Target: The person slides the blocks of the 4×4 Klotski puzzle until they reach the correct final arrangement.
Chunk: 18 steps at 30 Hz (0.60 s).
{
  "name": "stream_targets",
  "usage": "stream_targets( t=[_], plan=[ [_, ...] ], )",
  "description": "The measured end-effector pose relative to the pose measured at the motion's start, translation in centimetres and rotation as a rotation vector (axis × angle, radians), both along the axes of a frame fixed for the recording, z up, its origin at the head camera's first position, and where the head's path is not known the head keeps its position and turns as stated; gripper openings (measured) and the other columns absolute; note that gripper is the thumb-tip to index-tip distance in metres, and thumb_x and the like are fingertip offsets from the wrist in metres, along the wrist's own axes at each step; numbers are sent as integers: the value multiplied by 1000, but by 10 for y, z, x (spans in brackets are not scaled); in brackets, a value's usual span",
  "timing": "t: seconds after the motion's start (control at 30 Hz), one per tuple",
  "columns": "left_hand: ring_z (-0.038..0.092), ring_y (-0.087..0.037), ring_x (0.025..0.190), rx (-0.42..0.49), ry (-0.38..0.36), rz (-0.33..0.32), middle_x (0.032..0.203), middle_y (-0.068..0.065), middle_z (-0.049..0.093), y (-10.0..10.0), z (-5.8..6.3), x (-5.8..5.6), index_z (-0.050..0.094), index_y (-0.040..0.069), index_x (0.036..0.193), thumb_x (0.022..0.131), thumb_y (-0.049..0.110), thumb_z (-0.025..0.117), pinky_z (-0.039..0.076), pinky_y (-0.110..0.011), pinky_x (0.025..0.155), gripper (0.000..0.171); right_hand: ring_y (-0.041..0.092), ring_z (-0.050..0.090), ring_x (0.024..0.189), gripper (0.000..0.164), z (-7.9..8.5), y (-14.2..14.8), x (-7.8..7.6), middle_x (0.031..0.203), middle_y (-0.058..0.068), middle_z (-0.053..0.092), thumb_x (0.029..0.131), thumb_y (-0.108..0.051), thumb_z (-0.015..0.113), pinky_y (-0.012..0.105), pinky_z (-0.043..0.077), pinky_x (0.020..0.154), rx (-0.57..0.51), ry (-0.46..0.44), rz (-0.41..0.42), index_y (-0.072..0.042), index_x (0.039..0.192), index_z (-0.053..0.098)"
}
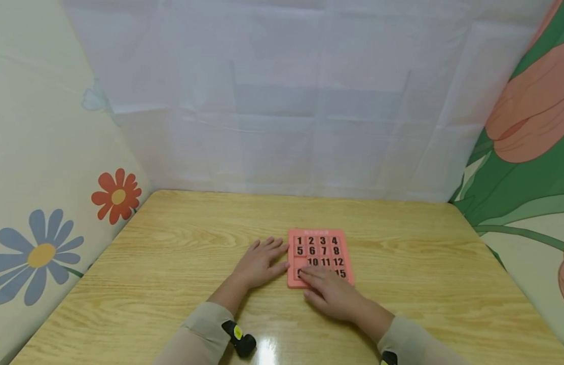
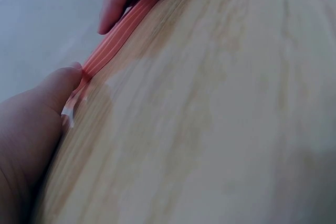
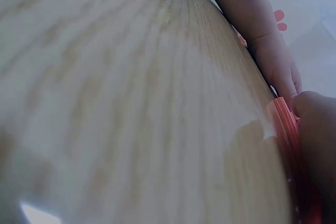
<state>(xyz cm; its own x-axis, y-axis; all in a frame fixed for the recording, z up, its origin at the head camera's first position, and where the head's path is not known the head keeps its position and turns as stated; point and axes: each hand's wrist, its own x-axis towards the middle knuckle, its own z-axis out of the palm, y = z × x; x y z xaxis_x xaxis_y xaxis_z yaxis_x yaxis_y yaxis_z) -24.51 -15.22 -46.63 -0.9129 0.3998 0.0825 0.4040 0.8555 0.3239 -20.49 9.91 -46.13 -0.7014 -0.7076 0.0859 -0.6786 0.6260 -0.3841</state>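
A pink number slide puzzle [image 1: 315, 232] lies flat on the wooden table, with black numerals on its square tiles. Rows 1 to 4 and 5 to 8 run in order; below them, an open slot sits left of tiles 10, 11 and 12. My right hand [image 1: 334, 295] reaches over the bottom row, fingertips on the 9 tile [image 1: 299, 274], and covers the tiles between 9 and 15. Beside the puzzle's left edge rests my left hand [image 1: 259, 263], fingers spread, its thumb [image 2: 65, 82] touching the pink side in the left wrist view.
The wooden table [image 1: 172, 263] reaches back to a white cloth [image 1: 282, 126]. Flower-printed cloths flank it, with a blue flower [image 1: 41, 256] at the left and a pink tulip [image 1: 537, 101] at the right. Black straps with small devices [image 1: 239, 338] sit on both wrists.
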Motion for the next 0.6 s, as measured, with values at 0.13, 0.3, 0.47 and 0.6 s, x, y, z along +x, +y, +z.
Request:
stream_targets(
  t=[0.13, 0.3, 0.47, 0.6],
  plan=[
    [29, -30, 149, 0, -2, 2, 156, -6, 40, 0, 0, 0, 45, 20, 148, 98, 50, 51, 17, -53, 123, 59, 26, 39, 144, 49, -1, 0, 2, 154, 5, 44, 103, -38, 44, 47, 29, 120, 1, 1, 10, -15, 146, 48],
    [29, -29, 149, 5, -8, 4, 156, -5, 40, 0, 0, 0, 46, 21, 148, 98, 50, 50, 17, -53, 123, 59, 26, 37, 145, 50, 1, -1, 4, 154, 4, 44, 104, -38, 43, 48, 29, 120, 5, -22, 20, -15, 147, 47],
    [29, -30, 149, 9, -9, 4, 156, -5, 40, 1, 1, 0, 46, 20, 148, 98, 51, 50, 17, -53, 123, 59, 25, 38, 144, 50, 1, -1, 4, 154, 4, 44, 103, -38, 44, 47, 30, 120, 11, -7, 22, -15, 147, 47],
    [29, -30, 149, 8, -11, 4, 156, -5, 39, 1, 1, -1, 45, 20, 148, 98, 51, 50, 16, -53, 123, 59, 26, 38, 145, 50, 1, -2, 2, 154, 4, 43, 103, -39, 43, 47, 30, 120, 21, 1, 12, -15, 148, 46]
  ],
)
